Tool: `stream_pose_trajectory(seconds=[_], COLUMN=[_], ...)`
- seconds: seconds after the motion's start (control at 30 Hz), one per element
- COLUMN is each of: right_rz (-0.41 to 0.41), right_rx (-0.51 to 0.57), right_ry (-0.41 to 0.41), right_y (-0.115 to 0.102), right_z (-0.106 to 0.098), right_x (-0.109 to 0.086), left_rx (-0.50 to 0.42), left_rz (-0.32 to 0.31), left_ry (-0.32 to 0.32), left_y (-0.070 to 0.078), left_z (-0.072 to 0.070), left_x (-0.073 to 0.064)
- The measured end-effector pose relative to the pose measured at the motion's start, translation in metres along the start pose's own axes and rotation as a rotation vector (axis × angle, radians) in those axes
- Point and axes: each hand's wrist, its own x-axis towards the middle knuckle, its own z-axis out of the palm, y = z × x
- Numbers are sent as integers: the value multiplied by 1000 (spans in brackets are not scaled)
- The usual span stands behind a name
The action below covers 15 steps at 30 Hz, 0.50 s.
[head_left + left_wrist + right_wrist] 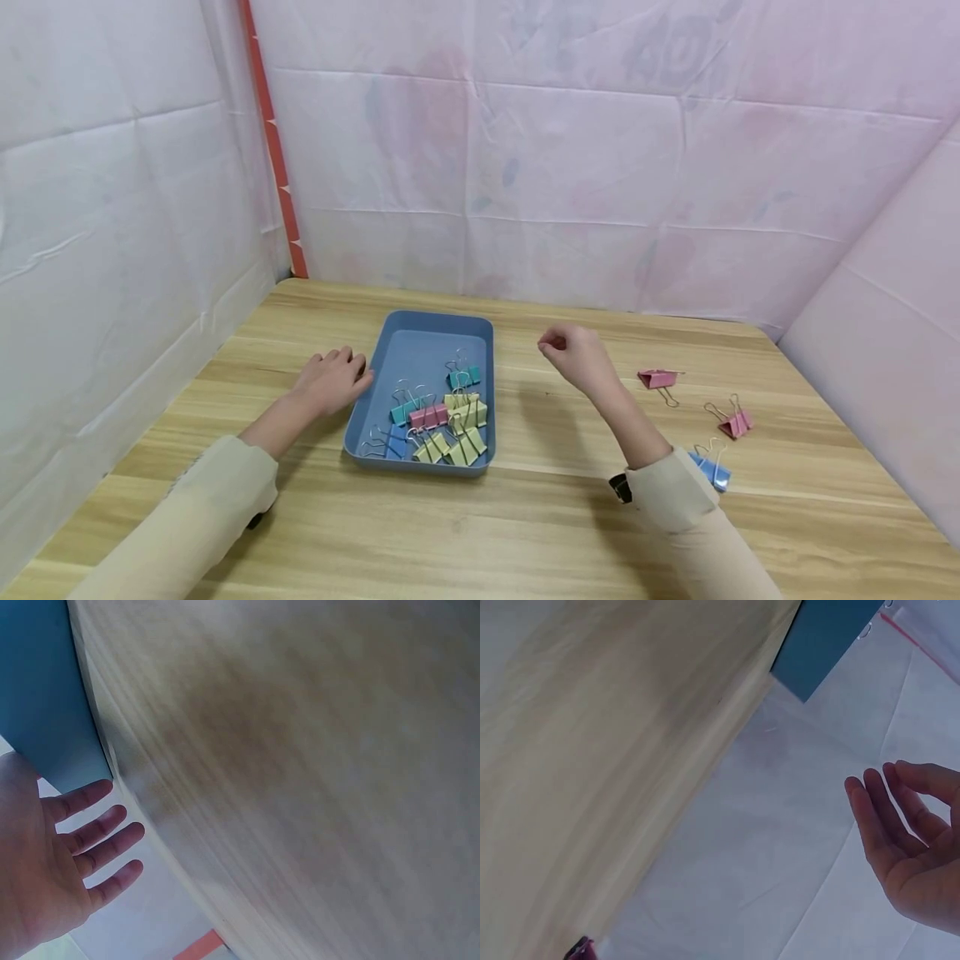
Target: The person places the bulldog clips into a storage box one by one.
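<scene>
My left hand (pixel 333 381) is at the left wall of a blue tray (pixel 408 350), its thumb side close to the rim. In the left wrist view its fingers are loosely spread beside the tray wall (pixel 45 690), holding nothing. Inside the tray lie several binder clips: teal (pixel 465 377), pink (pixel 429 417), blue (pixel 396 443) and yellow (pixel 467 448). To the right of the tray my right hand (pixel 581 357) hovers over the table. The right wrist view shows its fingers gently bent with nothing between them.
On the right of the wooden table (pixel 525 533) lie two pink binder clips, one farther back (pixel 657 378) and one nearer the edge (pixel 737 423). A blue binder clip (pixel 712 472) sits beside the right sleeve. Pale cloth (pixel 555 158) hangs behind and at both sides.
</scene>
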Motion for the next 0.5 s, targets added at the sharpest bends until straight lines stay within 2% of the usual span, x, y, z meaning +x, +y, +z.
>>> stream_pose_trajectory(seconds=[0.17,0.33,0.5], right_rz=[104,213,280], right_rx=[-33,-62,-82], right_ry=[1,-65,-123], right_y=[14,28,40], right_z=[-9,-22,-36], right_x=[-8,-13,-19], left_rx=[1,3,1], left_rz=[2,0,-5], left_ry=[3,6,-7], left_y=[0,0,-1], left_z=[0,0,0], left_x=[0,0,1])
